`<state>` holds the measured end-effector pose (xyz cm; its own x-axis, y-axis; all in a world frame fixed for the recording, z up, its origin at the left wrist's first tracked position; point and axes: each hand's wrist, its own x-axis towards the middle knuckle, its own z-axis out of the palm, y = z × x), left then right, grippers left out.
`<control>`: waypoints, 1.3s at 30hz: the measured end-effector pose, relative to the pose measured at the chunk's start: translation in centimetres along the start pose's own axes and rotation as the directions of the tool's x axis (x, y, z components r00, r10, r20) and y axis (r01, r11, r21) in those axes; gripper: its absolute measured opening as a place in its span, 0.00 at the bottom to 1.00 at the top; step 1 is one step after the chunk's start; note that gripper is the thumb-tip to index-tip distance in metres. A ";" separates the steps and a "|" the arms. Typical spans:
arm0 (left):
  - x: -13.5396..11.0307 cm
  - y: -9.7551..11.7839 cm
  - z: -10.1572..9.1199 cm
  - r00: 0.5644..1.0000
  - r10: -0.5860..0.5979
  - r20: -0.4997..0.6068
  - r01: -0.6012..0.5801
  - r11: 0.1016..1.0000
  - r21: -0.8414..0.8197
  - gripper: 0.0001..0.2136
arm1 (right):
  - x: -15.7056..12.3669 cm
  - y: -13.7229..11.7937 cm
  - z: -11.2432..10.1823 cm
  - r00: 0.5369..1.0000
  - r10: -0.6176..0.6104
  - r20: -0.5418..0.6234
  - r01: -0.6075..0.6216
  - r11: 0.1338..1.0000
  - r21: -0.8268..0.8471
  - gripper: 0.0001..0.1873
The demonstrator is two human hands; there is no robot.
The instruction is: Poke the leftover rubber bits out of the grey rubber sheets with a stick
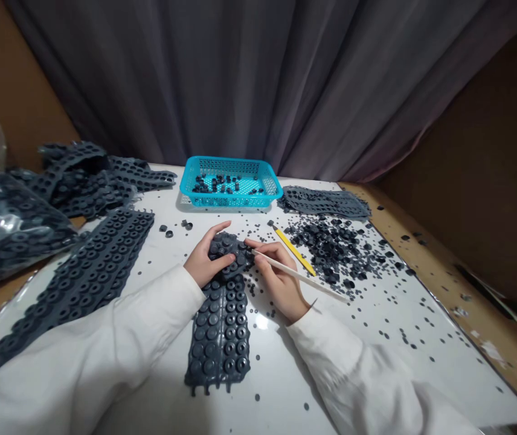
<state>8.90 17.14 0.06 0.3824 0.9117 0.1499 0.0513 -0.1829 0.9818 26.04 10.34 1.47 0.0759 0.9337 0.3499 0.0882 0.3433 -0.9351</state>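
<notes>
A dark grey moulded rubber sheet with rows of round parts lies in front of me, its far end lifted and folded over. My left hand grips that raised end, thumb on top and index finger stretched out past it. Beside it, my right hand is closed round a thin white stick that slants down to the right. The right fingertips meet the sheet's right edge; what exactly they touch there is too small to tell.
A blue basket at the back holds small black parts. Right of my hands lie a yellow tool, a pile of black pieces and a flat sheet. More sheets and a filled plastic bag are left.
</notes>
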 end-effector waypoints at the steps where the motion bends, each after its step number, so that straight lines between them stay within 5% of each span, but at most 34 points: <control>1: 0.0 0.0 0.0 1.000 -0.005 0.000 0.005 1.000 -0.012 0.32 | 0.0 0.0 0.0 1.000 0.001 0.005 0.000 1.000 -0.009 0.03; 7: -0.1 0.1 0.1 0.998 -0.057 -0.012 0.055 0.990 -0.130 0.30 | -0.2 -0.2 -0.3 0.999 -0.004 0.045 0.006 0.998 -0.057 0.04; 26: 0.1 0.3 0.1 0.999 -0.017 -0.049 0.019 0.999 0.045 0.27 | 0.0 -0.4 -0.7 0.940 -0.254 0.227 0.324 0.873 -0.365 0.05; 39: 0.0 0.3 0.1 0.998 -0.024 -0.052 0.026 0.999 0.044 0.26 | -0.1 -0.5 -0.7 0.951 -0.221 0.216 0.286 0.893 -0.347 0.04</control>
<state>9.04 17.08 0.36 0.3327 0.9337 0.1321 0.1016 -0.1747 0.9794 26.69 10.05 1.91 -0.1618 0.8341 0.5273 0.4448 0.5387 -0.7156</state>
